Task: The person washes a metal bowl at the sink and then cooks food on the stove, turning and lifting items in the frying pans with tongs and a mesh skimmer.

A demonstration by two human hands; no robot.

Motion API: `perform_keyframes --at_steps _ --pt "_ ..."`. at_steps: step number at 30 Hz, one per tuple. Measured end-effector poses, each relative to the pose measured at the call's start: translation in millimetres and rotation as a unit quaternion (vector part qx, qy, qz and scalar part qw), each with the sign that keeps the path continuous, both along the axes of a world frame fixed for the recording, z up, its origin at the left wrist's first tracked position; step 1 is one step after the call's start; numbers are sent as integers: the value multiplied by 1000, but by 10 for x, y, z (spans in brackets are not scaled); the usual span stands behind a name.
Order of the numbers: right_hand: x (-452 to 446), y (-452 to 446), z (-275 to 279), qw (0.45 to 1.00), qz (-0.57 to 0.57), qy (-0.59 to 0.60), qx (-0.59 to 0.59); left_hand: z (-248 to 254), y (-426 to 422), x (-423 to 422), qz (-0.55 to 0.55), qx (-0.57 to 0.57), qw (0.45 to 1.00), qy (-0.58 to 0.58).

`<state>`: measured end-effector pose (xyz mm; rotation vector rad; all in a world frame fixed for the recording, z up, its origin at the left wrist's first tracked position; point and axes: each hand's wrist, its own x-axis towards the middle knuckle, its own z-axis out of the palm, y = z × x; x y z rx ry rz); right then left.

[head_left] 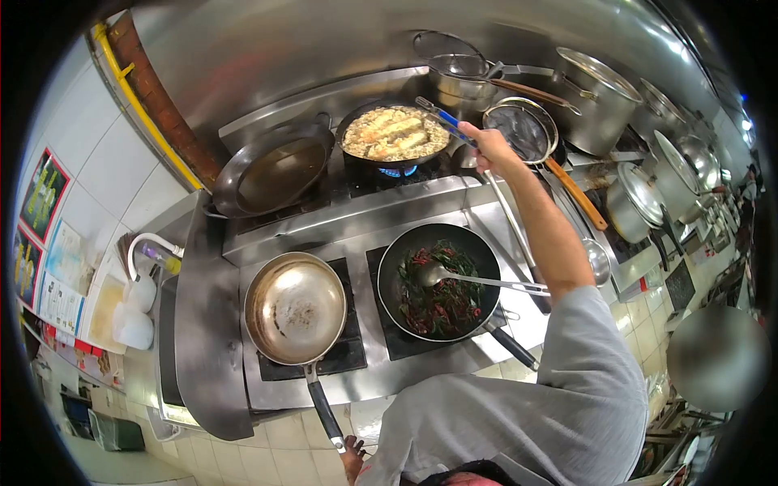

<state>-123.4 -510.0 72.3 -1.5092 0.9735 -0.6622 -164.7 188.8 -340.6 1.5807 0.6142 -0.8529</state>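
Note:
My right hand (492,151) is closed around blue-handled tongs (442,116), whose metal end reaches the right rim of a dark wok (346,121). Long golden pieces of food (397,134) fry there in bubbling oil over a blue flame. Low at the bottom edge, my left hand (354,458) is beside the handle end of a bare steel frying pan (296,312). Its fingers look slightly apart, with nothing visible in them. Below my right arm, a black frying pan (389,300) holds dark leafy greens (433,312) with reddish stems, and a metal ladle (474,279) lies in them.
Left of the frying wok stands a second dark wok (271,174) with oil. A strainer (523,130) with a wooden handle rests right of my hand. Large pots (600,101) line the back right. A sink with a white faucet (158,241) is at the left.

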Motion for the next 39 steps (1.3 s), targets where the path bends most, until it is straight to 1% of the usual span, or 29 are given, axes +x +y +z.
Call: perform_keyframes --at_steps 1,3,4,5,6,7,8,9,10,13,14,16,17,18,20,22,24,25,26,27,28,30,31,34,35,36,37,38,39 --pt "-170 19 -6 999 15 -22 31 -55 64 1 -103 1 993 -58" --pt "-553 52 -53 997 42 -29 59 -145 120 39 -24 -40 998 33" --pt "-753 117 -42 996 49 -21 70 -198 161 76 -36 -39 998 36" --pt "-941 195 -34 995 28 3 94 -259 190 119 -83 -17 995 47" --pt "-1075 383 8 998 -27 -5 62 -324 240 155 -131 7 990 59" --pt "-1275 470 0 996 -29 -2 79 -438 289 206 -132 20 987 85" --pt "-1480 516 -23 995 -29 0 96 -858 497 239 -155 -14 985 69" --pt "-1704 490 -102 990 -35 23 131 -1006 559 260 -176 -49 982 52" --pt "-1893 521 -148 990 -46 26 134 -1100 594 272 -196 -85 976 36" --pt "-2421 637 -334 985 -83 20 151 -994 709 317 -133 53 988 58" --pt "-2589 682 -372 984 -88 20 154 -907 682 319 -119 79 988 59" --pt "-2892 805 -454 980 -102 36 167 -629 510 302 -136 101 984 47" --pt "-3013 866 -492 983 -102 39 147 -568 451 333 -235 97 967 -9" --pt "-3146 895 -576 983 -99 36 147 -562 414 328 -282 92 954 -49" --pt "-3402 886 -833 982 -103 82 137 -567 356 314 -365 87 917 -135" --pt "-3584 843 -1099 982 -84 138 95 -586 228 198 -357 76 916 -165" --pt "-3605 800 -1397 972 -124 197 31 -556 55 64 -348 77 919 -170" --pt "-3611 751 -1567 966 -126 224 -8 -479 -59 -26 -255 85 959 -94" --pt "-3605 709 -1787 955 -139 243 -100 -303 -204 -135 -158 91 983 -16" --pt "-3600 660 -2077 919 -165 284 -220 -168 -312 -251 -147 93 985 -9" --pt "-3583 642 -2278 867 -186 316 -337 -219 -319 -325 -139 94 986 -11" --pt "-3428 738 -2256 869 -204 331 -307 -288 -381 -436 -182 83 980 -18" --pt "-3407 701 -2356 872 -181 348 -293 -235 -427 -557 -168 83 982 -21" --pt "-3329 700 -2519 886 -157 338 -277 -97 -552 -867 -109 100 988 -49" --pt "-3325 696 -2526 908 -131 306 -254 -83 -556 -951 -113 98 987 -60" --pt "-3316 684 -2537 910 -123 300 -259 -66 -564 -1028 -119 96 986 -70" --pt "-3316 663 -2558 899 -111 332 -262 -94 -489 -1057 -109 94 987 -72" --pt "-3310 631 -2566 888 -99 364 -263 -114 -400 -1062 -384 151 896 -164" --pt "-3307 610 -2521 887 -92 377 -251 -167 -295 -1062 -575 203 731 -306"
